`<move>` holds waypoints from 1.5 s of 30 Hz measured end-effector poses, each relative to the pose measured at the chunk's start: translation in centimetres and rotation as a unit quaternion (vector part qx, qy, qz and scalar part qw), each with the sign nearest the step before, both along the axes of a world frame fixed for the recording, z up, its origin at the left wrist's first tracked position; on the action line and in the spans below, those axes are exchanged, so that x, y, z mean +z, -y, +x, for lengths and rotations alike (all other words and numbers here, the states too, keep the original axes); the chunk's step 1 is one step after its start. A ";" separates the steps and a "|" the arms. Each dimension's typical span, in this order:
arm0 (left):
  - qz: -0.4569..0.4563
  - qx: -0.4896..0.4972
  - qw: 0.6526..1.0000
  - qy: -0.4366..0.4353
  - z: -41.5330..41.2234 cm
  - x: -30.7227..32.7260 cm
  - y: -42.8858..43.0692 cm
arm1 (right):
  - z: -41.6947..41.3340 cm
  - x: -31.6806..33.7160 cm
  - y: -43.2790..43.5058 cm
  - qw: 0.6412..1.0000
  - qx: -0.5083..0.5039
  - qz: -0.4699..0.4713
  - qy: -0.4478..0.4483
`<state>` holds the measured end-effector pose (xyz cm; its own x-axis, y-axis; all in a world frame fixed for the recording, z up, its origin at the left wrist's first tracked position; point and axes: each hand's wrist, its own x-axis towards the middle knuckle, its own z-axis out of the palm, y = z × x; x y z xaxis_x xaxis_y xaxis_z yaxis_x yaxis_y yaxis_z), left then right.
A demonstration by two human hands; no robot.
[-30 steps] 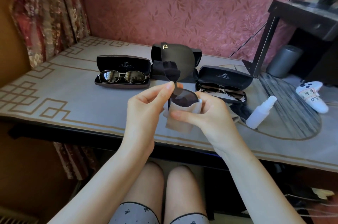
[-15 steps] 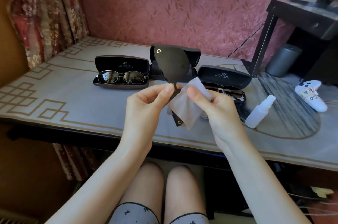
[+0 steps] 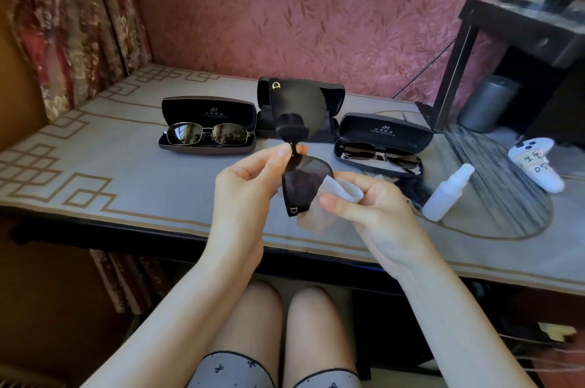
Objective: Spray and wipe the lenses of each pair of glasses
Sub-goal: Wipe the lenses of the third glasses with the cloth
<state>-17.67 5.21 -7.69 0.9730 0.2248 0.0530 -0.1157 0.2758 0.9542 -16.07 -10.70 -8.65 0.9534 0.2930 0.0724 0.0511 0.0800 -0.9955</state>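
Black sunglasses (image 3: pixel 302 121) with a gold D logo stand upright above the table. My left hand (image 3: pixel 250 185) pinches them at the bridge. My right hand (image 3: pixel 370 210) pinches a pale cleaning cloth (image 3: pixel 335 188) against the lower lens. A white spray bottle (image 3: pixel 448 193) lies tilted on the table to the right. One metal-framed pair (image 3: pixel 207 134) rests in an open black case (image 3: pixel 209 113) on the left. Another pair (image 3: pixel 381 155) sits in an open case (image 3: pixel 386 131) on the right.
A third open black case (image 3: pixel 332 96) stands behind the held sunglasses. Right of the bottle lies a white game controller (image 3: pixel 536 166). A grey cylinder (image 3: pixel 487 104) stands under a dark shelf (image 3: pixel 519 26) at the back right. My knees are below the table's front edge (image 3: pixel 126 229).
The sunglasses have been turned, so the lower lens faces me. My right hand moved the cloth down from near the bridge onto the lower lens. My left hand kept its pinch.
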 end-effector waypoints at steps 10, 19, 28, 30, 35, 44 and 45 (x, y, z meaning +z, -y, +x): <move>0.002 -0.004 1.000 0.025 0.0 -0.1 0.2 | 0.0 -0.1 0.4 0.999 -0.006 -0.031 0.007; 0.090 -0.004 0.995 0.045 -0.2 -0.4 0.3 | 1.2 1.5 0.6 0.995 -0.056 0.076 0.013; 0.089 -0.013 0.996 0.013 0.0 -0.6 -0.2 | 2.6 2.2 0.4 0.975 -0.116 0.187 0.017; 0.080 -0.014 0.997 0.005 0.1 -0.5 -0.3 | 2.9 1.5 0.2 0.983 -0.113 0.139 0.027; 0.066 0.007 0.998 -0.004 0.5 -0.1 -1.4 | 4.5 -0.2 -0.7 0.990 -0.105 -0.077 0.058; 0.073 0.020 0.997 -0.016 0.5 0.1 -2.5 | 4.6 -1.9 0.7 0.871 -0.183 -0.397 0.223; 0.072 0.018 0.997 -0.016 0.5 0.1 -2.5 | 4.3 -2.0 0.9 0.858 -0.193 -0.415 0.232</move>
<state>-17.16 7.69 -7.58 0.9659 0.2528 0.0561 -0.0917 0.1312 0.9871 -11.75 -11.57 -10.64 0.9159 0.0955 0.3900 0.3205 -0.7590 -0.5668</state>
